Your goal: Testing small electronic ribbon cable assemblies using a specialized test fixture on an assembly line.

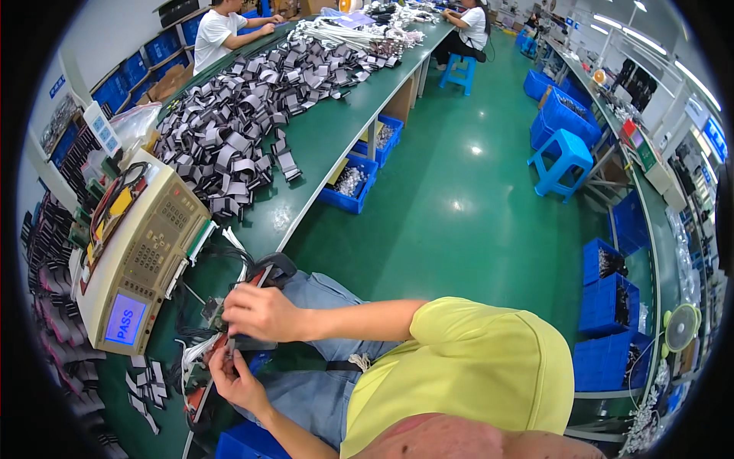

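My right hand [264, 312] is closed in a pinch over a small test fixture at the bench edge. Its fingertips cover whatever they hold. Just nearer, my left hand [238, 380] has thumb and fingers drawn together around a small dark piece [232, 344], too small to name. The two hands are close together. Beside them run white wires [200, 349] and black cables [195, 333]. To the left stands a beige tester [145, 256] with a lit blue screen [126, 318]. Several short grey ribbon cables [147, 386] lie on the bench next to it.
A large heap of grey ribbon cables with black connectors [229, 138] covers the green bench [306, 149]. Blue bins [355, 183] stand under it. Two people [218, 38] sit farther along the bench. Blue stools [562, 164], more bins [604, 302] and a fan [680, 329] are at the right.
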Demonstrator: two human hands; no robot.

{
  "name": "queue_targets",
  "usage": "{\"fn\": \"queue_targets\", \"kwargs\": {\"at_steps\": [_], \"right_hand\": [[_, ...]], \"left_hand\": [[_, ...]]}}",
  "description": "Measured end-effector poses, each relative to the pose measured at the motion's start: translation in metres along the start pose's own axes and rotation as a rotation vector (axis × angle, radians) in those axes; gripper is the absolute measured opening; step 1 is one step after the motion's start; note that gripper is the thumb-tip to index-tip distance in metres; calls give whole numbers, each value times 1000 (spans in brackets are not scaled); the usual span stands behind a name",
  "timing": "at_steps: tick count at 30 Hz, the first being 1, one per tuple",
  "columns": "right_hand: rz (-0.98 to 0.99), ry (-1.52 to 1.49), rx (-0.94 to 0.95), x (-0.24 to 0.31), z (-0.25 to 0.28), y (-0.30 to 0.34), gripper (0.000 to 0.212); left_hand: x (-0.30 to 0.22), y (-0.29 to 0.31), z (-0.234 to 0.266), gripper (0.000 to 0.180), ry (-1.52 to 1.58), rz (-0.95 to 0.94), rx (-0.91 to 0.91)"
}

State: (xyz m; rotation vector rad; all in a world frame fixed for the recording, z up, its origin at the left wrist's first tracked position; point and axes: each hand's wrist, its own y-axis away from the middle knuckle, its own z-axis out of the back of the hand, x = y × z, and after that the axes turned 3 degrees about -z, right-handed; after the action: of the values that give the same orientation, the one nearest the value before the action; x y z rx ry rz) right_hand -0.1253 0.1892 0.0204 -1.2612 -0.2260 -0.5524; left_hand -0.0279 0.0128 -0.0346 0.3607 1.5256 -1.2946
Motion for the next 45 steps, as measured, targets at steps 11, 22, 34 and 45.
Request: {"fn": "queue_targets", "kwargs": {"at_steps": [11, 22, 34, 45], "right_hand": [[67, 29, 370, 3, -16, 7, 23], [-68, 77, 289, 7, -11, -3, 12], [-88, 113, 311, 19, -19, -4, 12], [-182, 211, 340, 27, -25, -8, 14]], "left_hand": [[-5, -11, -14, 19, 7, 23, 19], [-25, -26, -25, 17, -219, -41, -56], [-19, -16, -21, 21, -168, -74, -132], [-15, -23, -23, 19, -196, -113, -152]]}}
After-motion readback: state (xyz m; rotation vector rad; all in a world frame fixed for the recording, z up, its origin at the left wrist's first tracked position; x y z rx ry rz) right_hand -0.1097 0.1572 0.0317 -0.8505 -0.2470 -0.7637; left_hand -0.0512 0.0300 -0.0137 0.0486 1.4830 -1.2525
